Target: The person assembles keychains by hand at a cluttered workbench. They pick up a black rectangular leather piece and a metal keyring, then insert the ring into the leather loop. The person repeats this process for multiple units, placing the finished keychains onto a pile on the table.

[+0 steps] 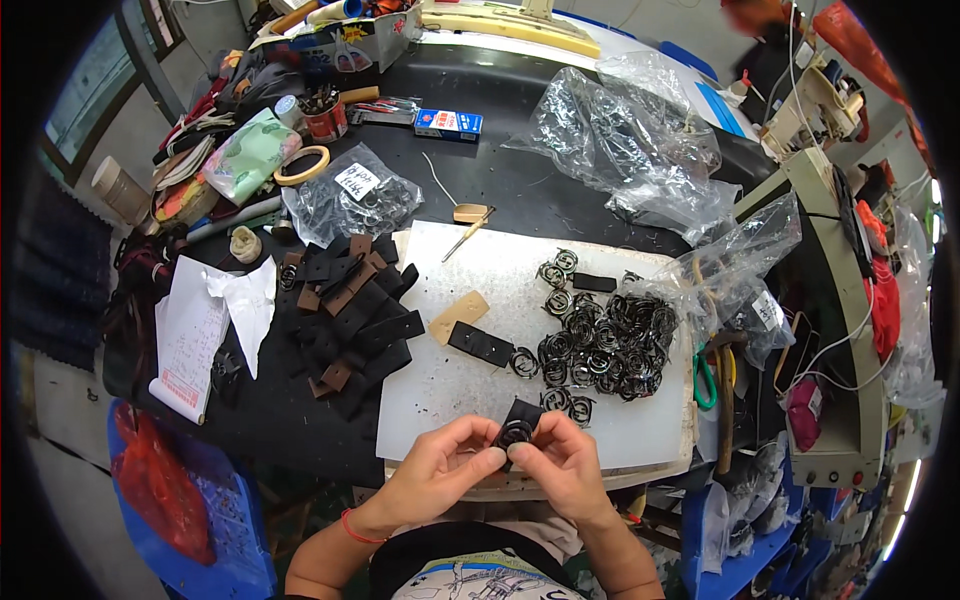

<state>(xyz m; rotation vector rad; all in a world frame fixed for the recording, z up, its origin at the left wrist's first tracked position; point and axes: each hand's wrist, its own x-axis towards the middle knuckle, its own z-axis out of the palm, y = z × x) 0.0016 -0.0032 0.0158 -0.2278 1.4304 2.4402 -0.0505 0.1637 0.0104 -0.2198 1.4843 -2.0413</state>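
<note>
Over the near edge of the white board [430, 415], my left hand [445, 463] and my right hand [562, 465] pinch a black leather tab [522, 411] with a dark round metal buckle [515, 432] against it. Both thumbs press on the near side; whether the buckle is fastened cannot be seen. Beyond them lie a black strip with holes [481, 344], a tan strip [459, 318] and a single buckle [523, 362]. A heap of shiny dark buckles [605, 345] covers the board's right part. Left of the board, black and brown leather tabs [350, 318] are piled.
A pointed tool [468, 233] rests at the board's far edge. Plastic bags [625, 130] lie at the back right, a bag of metal parts [355, 195] at the back left. Papers [190, 330] sit left; green-handled scissors [706, 382] and a hammer [725, 410] right.
</note>
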